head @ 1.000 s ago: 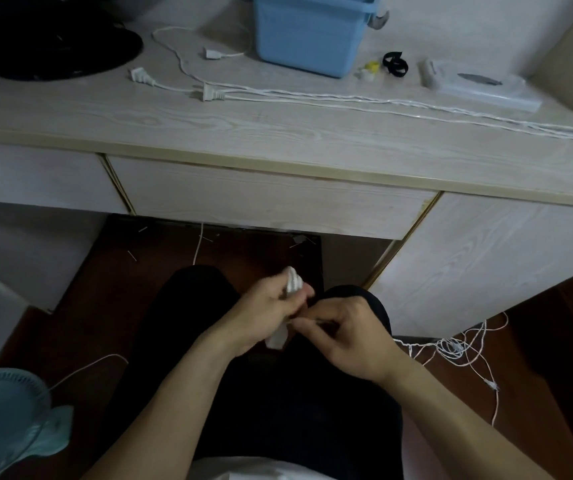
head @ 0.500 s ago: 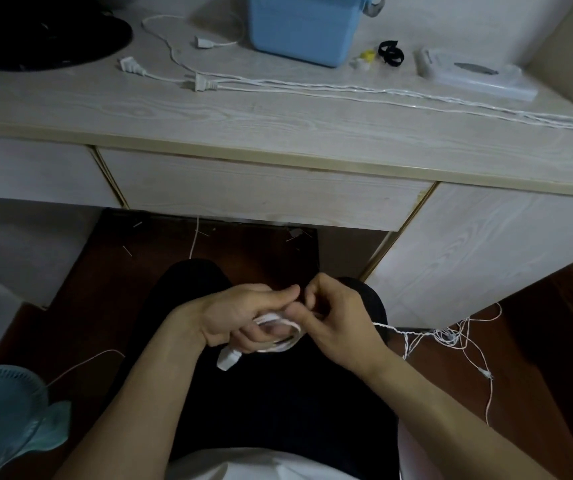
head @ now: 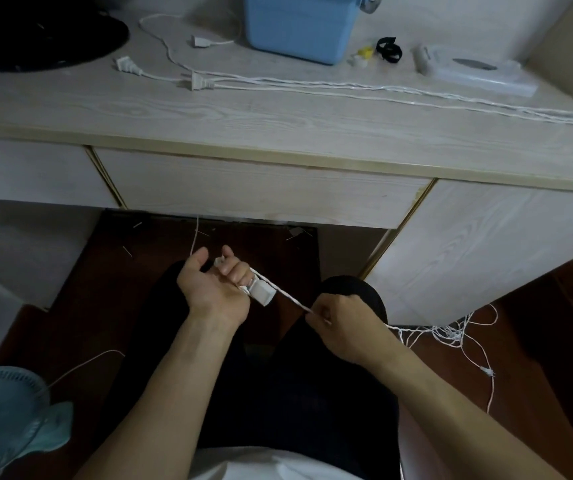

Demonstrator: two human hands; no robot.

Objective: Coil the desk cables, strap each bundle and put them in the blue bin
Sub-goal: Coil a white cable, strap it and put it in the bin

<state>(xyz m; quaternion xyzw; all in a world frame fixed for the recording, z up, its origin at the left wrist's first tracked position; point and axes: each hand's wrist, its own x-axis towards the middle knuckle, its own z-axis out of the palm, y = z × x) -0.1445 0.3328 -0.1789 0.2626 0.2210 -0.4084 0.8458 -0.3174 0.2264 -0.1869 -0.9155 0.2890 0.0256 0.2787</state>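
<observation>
- Pale whitewashed wooden desk top (head: pixel 278 112), grey grain swirls, tan edge strip.
- Light blue plastic bin (head: pixel 298 26) at the back.
- White twisted cables (head: pixel 347 89) with white plugs across the wood.
- Black strap loop (head: pixel 389 50), small yellow piece (head: pixel 365 53) beside it.
- Translucent whitish flat packet (head: pixel 475 72), dark grey oval on top.
- White cord (head: pixel 286 295) and white boxy plug (head: pixel 261 292) over black trousers (head: pixel 288 393).
- Teal plastic fan (head: pixel 4 420), reddish-brown floor (head: pixel 534 358).
</observation>
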